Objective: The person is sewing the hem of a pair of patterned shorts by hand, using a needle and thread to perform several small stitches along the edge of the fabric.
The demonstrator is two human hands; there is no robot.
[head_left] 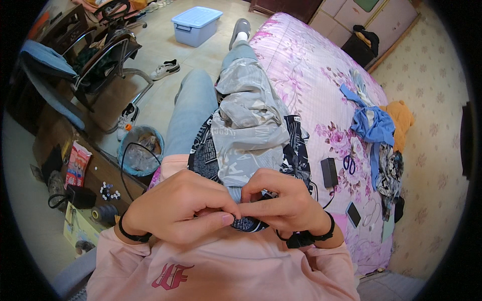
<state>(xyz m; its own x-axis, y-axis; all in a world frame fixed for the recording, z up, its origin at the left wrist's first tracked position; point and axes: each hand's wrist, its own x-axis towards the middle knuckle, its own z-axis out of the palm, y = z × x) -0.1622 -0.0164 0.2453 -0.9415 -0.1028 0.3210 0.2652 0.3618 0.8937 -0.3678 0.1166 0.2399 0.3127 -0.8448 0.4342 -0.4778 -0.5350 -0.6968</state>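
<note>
Across my lap lies a garment, turned partly inside out. Its pale grey underside (251, 125) faces up, and black fabric with white print (203, 150) shows along the edges. My left hand (186, 203) is closed in a pinch, thumb against forefinger, over the garment's near end. Whatever sits between those fingertips is too small to make out. Right beside it, my right hand (281, 203) has bent fingers closed on the black printed cloth, part of which shows between and below them. The fingertips of both hands meet.
At right is a flowered bed (296, 60) with scissors (350, 164), a black adapter (329, 172), a phone (353, 214) and clothes (372, 125). At left are a bin (140, 150), a chair (100, 65) and a thread spool (104, 213). A lidded blue box (197, 26) stands ahead.
</note>
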